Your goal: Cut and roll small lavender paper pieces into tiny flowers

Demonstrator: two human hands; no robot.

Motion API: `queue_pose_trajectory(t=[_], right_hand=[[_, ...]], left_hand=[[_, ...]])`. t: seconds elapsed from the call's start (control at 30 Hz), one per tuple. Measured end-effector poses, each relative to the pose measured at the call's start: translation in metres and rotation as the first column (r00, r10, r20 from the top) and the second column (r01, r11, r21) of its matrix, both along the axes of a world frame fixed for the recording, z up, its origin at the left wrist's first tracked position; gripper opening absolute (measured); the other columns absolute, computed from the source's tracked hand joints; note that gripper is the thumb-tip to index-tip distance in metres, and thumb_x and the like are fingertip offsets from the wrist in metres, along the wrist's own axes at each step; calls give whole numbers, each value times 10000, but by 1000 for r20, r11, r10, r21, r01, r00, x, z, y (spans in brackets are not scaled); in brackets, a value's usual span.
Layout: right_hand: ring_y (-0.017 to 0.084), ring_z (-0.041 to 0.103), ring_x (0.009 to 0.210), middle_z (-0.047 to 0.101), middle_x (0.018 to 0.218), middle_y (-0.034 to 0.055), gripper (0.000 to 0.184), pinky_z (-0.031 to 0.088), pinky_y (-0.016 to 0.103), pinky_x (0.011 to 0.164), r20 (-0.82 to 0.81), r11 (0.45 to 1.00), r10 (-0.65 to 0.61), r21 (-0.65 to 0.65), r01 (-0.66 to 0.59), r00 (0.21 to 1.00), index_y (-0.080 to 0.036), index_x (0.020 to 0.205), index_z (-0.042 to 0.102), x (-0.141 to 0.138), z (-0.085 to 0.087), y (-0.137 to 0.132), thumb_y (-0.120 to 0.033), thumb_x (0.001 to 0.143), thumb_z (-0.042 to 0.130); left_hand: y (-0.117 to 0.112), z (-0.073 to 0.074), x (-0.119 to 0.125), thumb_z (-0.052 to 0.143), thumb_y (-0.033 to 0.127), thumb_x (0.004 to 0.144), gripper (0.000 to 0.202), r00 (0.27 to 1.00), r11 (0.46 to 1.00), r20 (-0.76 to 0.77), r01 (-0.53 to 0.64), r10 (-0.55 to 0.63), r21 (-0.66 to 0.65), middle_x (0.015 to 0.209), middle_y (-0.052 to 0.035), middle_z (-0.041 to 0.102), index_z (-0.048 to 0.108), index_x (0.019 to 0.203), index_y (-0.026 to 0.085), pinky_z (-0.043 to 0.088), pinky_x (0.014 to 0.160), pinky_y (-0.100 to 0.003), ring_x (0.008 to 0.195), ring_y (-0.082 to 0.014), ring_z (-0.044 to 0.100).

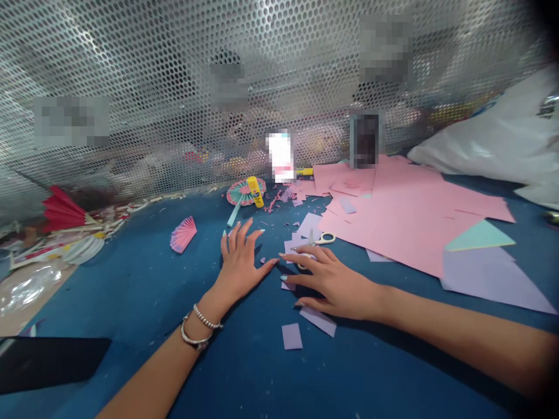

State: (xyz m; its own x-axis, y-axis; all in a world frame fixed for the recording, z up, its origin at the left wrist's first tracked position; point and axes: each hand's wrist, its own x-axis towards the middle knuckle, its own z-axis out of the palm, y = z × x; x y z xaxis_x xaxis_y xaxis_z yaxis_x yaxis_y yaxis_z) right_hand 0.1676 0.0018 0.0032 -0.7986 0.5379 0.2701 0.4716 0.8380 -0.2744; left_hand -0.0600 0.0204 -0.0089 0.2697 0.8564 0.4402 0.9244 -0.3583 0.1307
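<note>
My left hand [241,257] is over the blue table with its fingers spread, holding nothing. My right hand [327,282] is stretched out flat, fingers apart, over white-handled scissors [326,238] and several lilac paper pieces [311,224]. Its fingers partly hide the scissors. Just below it lie a lilac strip [318,321] and a small lilac rectangle [292,336]. Beyond my left hand sit a round pleated paper fan [238,193] with a mint handle and a yellow glue stick [255,192] leaning on it. A small pink-and-lilac pleated fan [183,234] lies to the left.
Large pink sheets [393,215], a mint piece [480,235] and a lilac sheet [498,276] spread at the right. A lit phone screen [280,154] and a dark one [365,141] lean against a perforated metal panel [174,87]. A red fan [63,210] lies among scraps at the left.
</note>
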Motion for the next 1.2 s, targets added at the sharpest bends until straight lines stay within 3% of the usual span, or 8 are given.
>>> queue_pose_trajectory(t=[0.23, 0.33, 0.5, 0.63, 0.83, 0.97, 1.07, 1.2], right_hand=[[265, 372, 1197, 517, 1248, 56, 198, 339, 456, 942, -46, 996, -92, 3, 92, 995, -219, 898, 634, 0, -5, 3, -395, 830, 575], [270, 392, 1171, 526, 1229, 65, 210, 360, 452, 911, -62, 986, -167, -7, 167, 984, -219, 993, 605, 0, -7, 5, -354, 833, 581], [254, 409, 1154, 546, 1198, 54, 155, 360, 436, 908, -94, 988, -150, 3, 151, 984, -230, 976, 618, 0, -10, 6, -295, 841, 579], [223, 464, 1087, 595, 1083, 48, 75, 365, 400, 885, -131, 990, -134, 31, 139, 982, -207, 878, 626, 0, -9, 7, -219, 857, 555], [207, 519, 997, 641, 972, 34, 97, 383, 368, 834, -154, 980, -149, 106, 167, 977, -194, 868, 615, 0, -8, 6, -183, 872, 518], [200, 522, 981, 656, 957, 23, 89, 378, 357, 814, -300, 959, -143, 194, 207, 943, -215, 915, 607, 3, -7, 4, -187, 855, 547], [202, 515, 994, 659, 953, 20, 109, 375, 358, 823, -324, 945, -73, 279, 169, 943, -231, 919, 618, 6, -5, 2, -177, 840, 565], [199, 513, 997, 652, 954, 26, 130, 382, 355, 825, -307, 942, -40, 307, 139, 951, -235, 936, 628, 6, -5, 0, -179, 842, 558]], left_hand=[[-6, 1, 6, 421, 114, 850, 399, 952, 951, -54, -297, 302, 83, 1418, -155, 329, 428, 1245, 164, 75, 1016, -624, 1304, -344, 252], [-9, 9, 12, 450, 86, 816, 401, 941, 933, 78, -336, 328, 128, 1413, -161, 326, 453, 1210, 159, 72, 1023, -617, 1305, -348, 244], [-45, 11, 44, 465, 139, 831, 363, 924, 998, 379, -59, 55, -2, 1334, -143, 405, 400, 1186, 180, 262, 1025, -501, 1251, -265, 348], [-65, 6, 56, 450, 139, 842, 377, 838, 958, 521, 260, -162, -119, 1340, -130, 374, 374, 1205, 206, 316, 1020, -441, 1253, -240, 335], [-56, 7, 45, 382, 201, 903, 202, 720, 962, 694, 178, 16, -206, 1067, -76, 575, 477, 1080, 218, 428, 857, -339, 995, -192, 541], [-55, 12, 41, 324, 325, 930, 304, 806, 915, 569, 92, 163, -393, 642, -1, 574, 558, 774, 210, 388, 563, -260, 602, -153, 544], [-54, 13, 41, 290, 382, 934, 465, 824, 852, 552, 190, 131, -487, 529, 12, 549, 573, 615, 196, 352, 526, -243, 536, -138, 525], [-48, 13, 42, 368, 405, 906, 424, 707, 810, 690, 309, 154, -498, 543, 17, 556, 601, 636, 174, 375, 532, -232, 516, -122, 508]])
